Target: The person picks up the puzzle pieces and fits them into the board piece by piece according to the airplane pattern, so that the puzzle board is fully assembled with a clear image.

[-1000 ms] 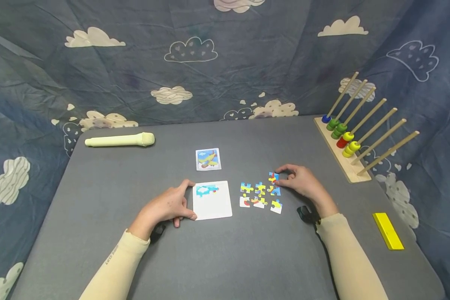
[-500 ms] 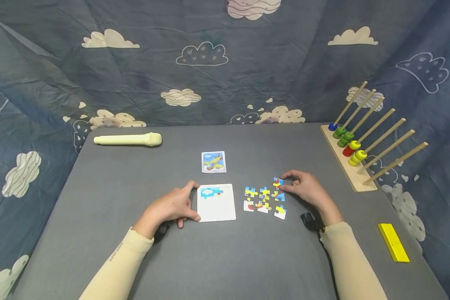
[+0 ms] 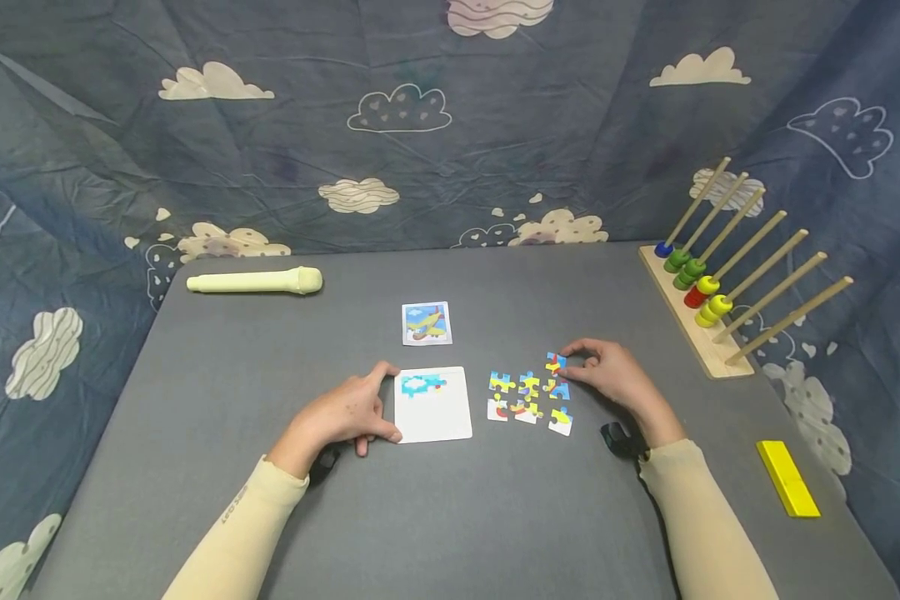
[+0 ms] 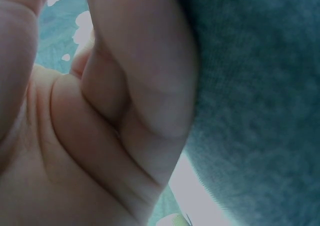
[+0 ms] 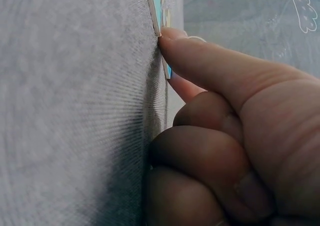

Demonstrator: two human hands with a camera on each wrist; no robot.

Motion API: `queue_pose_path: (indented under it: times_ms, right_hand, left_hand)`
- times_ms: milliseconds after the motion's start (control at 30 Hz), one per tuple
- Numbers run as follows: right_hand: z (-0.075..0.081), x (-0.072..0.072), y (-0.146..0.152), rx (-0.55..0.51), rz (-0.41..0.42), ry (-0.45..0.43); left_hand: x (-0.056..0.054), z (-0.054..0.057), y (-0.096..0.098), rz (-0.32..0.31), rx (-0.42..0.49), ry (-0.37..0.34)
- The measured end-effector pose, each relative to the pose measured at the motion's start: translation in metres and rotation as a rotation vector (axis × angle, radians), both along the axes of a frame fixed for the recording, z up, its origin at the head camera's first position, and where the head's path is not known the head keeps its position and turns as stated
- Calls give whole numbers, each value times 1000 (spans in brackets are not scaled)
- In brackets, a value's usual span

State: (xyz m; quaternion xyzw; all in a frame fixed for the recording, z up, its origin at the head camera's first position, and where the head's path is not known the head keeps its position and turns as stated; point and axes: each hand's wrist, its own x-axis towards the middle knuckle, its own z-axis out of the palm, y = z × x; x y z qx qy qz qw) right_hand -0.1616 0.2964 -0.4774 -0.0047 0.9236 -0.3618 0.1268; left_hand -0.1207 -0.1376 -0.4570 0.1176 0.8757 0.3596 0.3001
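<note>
In the head view my left hand (image 3: 341, 410) holds the white puzzle board (image 3: 432, 417) along its left edge, thumb at the lower corner and index finger at the upper one. A joined blue strip (image 3: 420, 385) of puzzle lies at the board's upper left. My right hand (image 3: 607, 372) pinches a blue, red and yellow puzzle piece (image 3: 556, 362) between thumb and index finger, at the top right of the loose pieces (image 3: 528, 385). In the right wrist view, the thumb (image 5: 195, 56) is near the edges of pieces; the other fingers are curled. The left wrist view shows mostly palm.
A small airplane picture card (image 3: 427, 323) lies behind the board. At the back left is a pale yellow microphone-shaped object (image 3: 255, 282). A wooden peg stand with coloured beads (image 3: 697, 312) is at the right, with a yellow block (image 3: 787, 479) nearer me.
The head view has shifted a little, so everything appears slightly displaced. Both hands keep their places at the board and the puzzle piece.
</note>
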Motion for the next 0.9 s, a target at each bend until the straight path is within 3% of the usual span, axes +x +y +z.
queue_pose_path:
  times_ms: [533,700,900]
  right_hand:
    - [-3,4,-1,9,3,72]
    - [15,3,-11,-17,28,94]
    - [46,9,-54,-43,129,133]
  left_hand:
    - [0,-1,2,-11,-18,6]
    - [0,0,2,-10,-26,7]
    - [0,1,1,-5,-26,13]
